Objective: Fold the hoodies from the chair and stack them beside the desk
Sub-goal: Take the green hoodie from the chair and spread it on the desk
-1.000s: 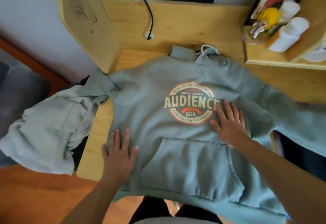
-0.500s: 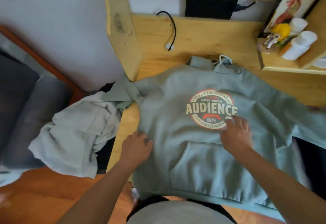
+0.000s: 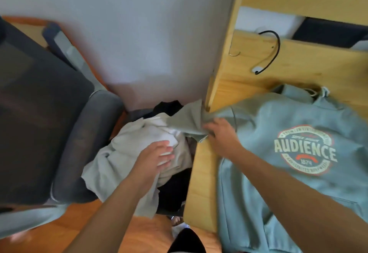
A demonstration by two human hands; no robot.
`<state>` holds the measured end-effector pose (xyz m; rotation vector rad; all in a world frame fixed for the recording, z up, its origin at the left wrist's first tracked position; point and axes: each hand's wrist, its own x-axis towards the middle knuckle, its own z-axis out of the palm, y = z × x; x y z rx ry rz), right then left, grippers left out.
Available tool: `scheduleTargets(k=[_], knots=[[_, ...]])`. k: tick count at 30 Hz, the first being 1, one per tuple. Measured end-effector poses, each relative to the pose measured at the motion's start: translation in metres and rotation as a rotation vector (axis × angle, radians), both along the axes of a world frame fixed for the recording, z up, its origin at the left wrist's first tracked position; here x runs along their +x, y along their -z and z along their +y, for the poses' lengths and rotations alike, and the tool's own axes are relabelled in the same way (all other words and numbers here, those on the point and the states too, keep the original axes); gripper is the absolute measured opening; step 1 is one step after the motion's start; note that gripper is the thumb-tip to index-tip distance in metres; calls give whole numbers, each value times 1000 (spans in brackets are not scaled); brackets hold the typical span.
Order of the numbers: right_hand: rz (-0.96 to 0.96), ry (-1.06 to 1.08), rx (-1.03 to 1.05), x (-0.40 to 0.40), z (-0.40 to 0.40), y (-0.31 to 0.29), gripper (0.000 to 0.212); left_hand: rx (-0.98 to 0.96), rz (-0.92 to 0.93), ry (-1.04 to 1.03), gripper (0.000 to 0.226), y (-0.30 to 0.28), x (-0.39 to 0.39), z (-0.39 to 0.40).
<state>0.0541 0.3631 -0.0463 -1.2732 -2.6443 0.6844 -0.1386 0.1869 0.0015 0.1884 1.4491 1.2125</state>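
The green hoodie (image 3: 288, 153) lay flat on the desk (image 3: 201, 173), print up. The right hand (image 3: 221, 133) pinched its sleeve (image 3: 187, 121) at the desk's edge. The left hand (image 3: 157, 157), fingers spread, rested on a pale hoodie (image 3: 119, 157) heaped beside the desk.

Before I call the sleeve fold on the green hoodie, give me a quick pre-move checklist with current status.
1. Hoodie lies front up on the desk: ok.
2. Right hand grips the sleeve: ok.
3. Sleeve is on the desk: not ok, it hangs past the left edge.
4. Left hand is free: not ok, it rests flat on the pale garment beside the desk.
5. Hoodie's other sleeve lies flat: cannot tell, out of view.
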Motion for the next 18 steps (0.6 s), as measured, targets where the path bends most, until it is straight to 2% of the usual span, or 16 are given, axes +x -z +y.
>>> scheduleTargets(k=[2,3,5,7,10,12,14,16,18], knots=[[-55,-275,182,48,-41,4,27,44,-45,-130,35,6,-7,-2],[-140,-354,199,76,-61,7,26,19,-27,-169,35,7,-7,-2],[-363,-377,180,125,-91,12,28,-73,61,-167,37,8,2,3],[-529,-302,68,150,-106,12,38,-142,105,-71,50,9,17,13],[-442,-185,-150,143,-112,6,55,-242,161,178,81,14,43,33],[-400,-101,-264,133,-115,2,63,-348,379,463,94,23,63,46],[-366,-42,-335,131,-118,10,68,-465,604,718,97,37,83,49],[-355,-38,-380,133,-122,17,70,-592,732,757,90,51,91,35],[-304,-17,-410,134,-123,18,67,-722,794,582,81,66,83,9]])
